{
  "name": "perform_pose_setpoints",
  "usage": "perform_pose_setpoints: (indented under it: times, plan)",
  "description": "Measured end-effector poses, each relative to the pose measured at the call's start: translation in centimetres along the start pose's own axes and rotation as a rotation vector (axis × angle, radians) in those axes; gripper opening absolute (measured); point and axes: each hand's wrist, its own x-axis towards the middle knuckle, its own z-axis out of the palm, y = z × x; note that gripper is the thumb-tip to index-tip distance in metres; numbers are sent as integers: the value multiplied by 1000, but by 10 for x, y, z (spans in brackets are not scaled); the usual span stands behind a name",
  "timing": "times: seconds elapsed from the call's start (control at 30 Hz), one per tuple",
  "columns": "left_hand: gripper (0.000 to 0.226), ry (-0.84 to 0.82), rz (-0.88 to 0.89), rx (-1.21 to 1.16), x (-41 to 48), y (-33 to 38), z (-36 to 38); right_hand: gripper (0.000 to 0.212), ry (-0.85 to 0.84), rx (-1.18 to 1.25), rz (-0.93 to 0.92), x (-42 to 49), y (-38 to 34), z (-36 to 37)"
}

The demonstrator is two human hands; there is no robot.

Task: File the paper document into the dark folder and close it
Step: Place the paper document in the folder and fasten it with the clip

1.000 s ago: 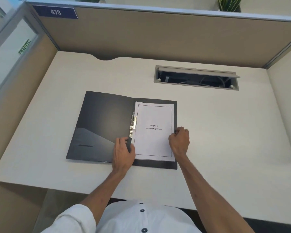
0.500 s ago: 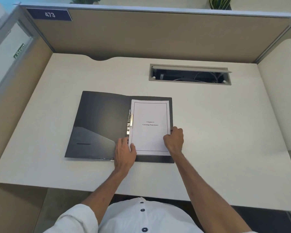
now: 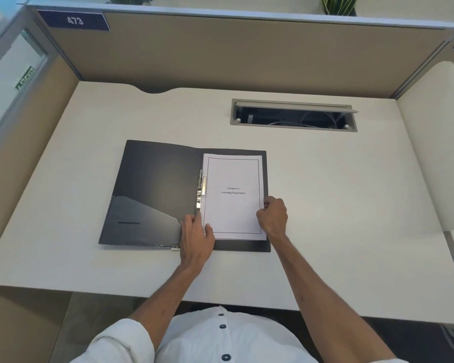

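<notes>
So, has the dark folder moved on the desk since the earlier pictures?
No. The dark folder keeps its place: its far right corner stays close to the cable slot's left end.

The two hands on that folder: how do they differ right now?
The left hand lies fairly flat, fingers extended, at the document's lower left corner near the metal clip. The right hand is curled like a fist at the document's right edge. Both touch the document, which lies on the open dark folder.
</notes>
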Motion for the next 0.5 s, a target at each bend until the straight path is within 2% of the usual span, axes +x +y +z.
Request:
perform_pose_setpoints:
  times: [0.2, 0.5]
  plan:
    - [39, 4, 23, 8, -3, -2, 0, 35, 17, -16, -12, 2, 0, -2]
    - [44, -4, 35, 15, -3, -6, 0, 29, 14, -39, -20, 0, -3, -2]
